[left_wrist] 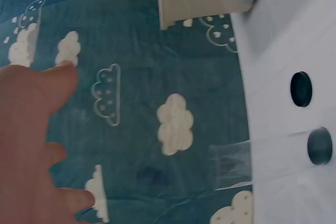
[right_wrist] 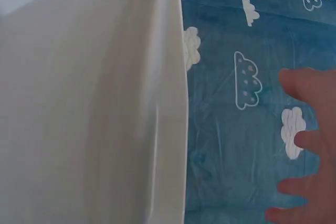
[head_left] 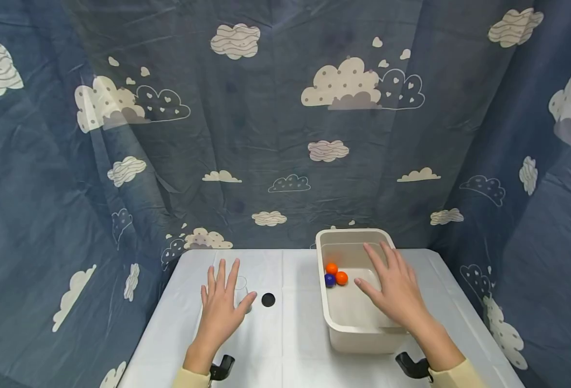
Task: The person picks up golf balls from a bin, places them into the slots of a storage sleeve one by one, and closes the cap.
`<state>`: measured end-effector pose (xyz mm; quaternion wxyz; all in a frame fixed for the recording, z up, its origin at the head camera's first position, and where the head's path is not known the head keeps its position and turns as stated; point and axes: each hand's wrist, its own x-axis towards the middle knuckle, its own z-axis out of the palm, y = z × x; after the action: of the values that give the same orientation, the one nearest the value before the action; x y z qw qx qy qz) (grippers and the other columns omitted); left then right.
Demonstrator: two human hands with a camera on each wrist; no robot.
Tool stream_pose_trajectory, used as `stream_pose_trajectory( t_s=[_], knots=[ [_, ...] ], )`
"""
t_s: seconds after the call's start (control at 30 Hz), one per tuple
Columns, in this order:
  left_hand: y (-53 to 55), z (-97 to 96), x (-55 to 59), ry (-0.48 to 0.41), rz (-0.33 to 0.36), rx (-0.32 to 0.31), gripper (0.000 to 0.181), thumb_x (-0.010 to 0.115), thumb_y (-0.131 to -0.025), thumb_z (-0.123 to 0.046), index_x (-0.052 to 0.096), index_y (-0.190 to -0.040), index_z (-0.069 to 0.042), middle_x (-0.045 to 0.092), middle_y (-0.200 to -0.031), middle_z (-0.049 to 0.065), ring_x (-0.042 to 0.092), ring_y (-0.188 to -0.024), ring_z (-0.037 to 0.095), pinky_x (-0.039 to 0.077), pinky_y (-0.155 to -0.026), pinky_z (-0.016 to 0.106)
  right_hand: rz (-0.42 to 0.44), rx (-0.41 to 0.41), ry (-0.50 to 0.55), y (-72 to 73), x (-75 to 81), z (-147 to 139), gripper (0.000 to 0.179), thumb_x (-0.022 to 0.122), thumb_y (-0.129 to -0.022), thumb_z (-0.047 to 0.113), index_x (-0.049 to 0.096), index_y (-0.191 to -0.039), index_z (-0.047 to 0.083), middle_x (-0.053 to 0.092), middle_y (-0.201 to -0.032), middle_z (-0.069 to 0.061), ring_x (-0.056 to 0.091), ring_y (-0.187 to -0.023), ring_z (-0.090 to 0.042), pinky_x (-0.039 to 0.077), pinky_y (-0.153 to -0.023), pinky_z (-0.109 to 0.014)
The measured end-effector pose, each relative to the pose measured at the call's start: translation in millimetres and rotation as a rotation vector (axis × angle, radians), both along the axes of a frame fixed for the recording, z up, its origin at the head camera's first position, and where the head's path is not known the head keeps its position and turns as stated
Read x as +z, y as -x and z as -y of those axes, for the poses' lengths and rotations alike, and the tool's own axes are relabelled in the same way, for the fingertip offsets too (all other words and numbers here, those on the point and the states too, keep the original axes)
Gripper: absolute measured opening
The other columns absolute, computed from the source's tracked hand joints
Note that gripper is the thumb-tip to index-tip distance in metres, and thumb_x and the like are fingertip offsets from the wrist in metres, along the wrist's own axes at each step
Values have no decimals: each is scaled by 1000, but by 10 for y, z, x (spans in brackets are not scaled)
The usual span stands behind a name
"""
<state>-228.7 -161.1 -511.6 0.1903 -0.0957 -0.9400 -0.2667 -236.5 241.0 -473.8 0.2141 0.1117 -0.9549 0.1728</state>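
My left hand (head_left: 221, 315) is held over the left part of the table, fingers spread and holding nothing. Partly behind its thumb stands a clear cylinder (head_left: 241, 288); the left wrist view shows the clear cylinder (left_wrist: 233, 165) upright with a dark disc at its base. Beside it lies a black disc (head_left: 268, 299). Over the right side of a white bin (head_left: 358, 330) hovers my right hand (head_left: 396, 288), its fingers spread and nothing in them. Two orange balls (head_left: 341, 278) and a dark blue ball (head_left: 330, 280) lie together against the bin's left wall.
The table (head_left: 297, 318) has a white covering with crease lines. Behind it and on both sides hangs a dark blue curtain (head_left: 276, 124) with cloud prints. The deep bin's wall (right_wrist: 170, 129) rises close to the right hand.
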Motion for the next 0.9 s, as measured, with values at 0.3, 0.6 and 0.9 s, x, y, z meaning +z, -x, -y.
stream_pose_trajectory(
  t_s=[0.3,0.6,0.9],
  knots=[
    [250,118,-172,-211,-18,-40,81,68,-95,-41,26,-160,-20,25,-162,19,13,-150,41,18,-112,69,78,157,92,367,203,33,79,74,-90,44,37,-156,20,38,-153,-19,42,-133,-43,38,-98,-70],
    [472,189,-404,-423,58,31,80,72,-93,-40,30,-158,-18,33,-158,15,31,-145,37,29,-112,61,285,223,177,922,100,59,71,72,-93,38,43,-152,13,44,-151,-17,49,-129,-42,42,-100,-64],
    [613,251,-616,-625,243,36,90,77,-88,-42,27,-158,-18,36,-156,20,30,-145,40,28,-111,63,589,193,326,1269,-196,-19,68,70,-94,34,45,-150,3,49,-142,-30,55,-121,-47,51,-92,-56]
  ],
)
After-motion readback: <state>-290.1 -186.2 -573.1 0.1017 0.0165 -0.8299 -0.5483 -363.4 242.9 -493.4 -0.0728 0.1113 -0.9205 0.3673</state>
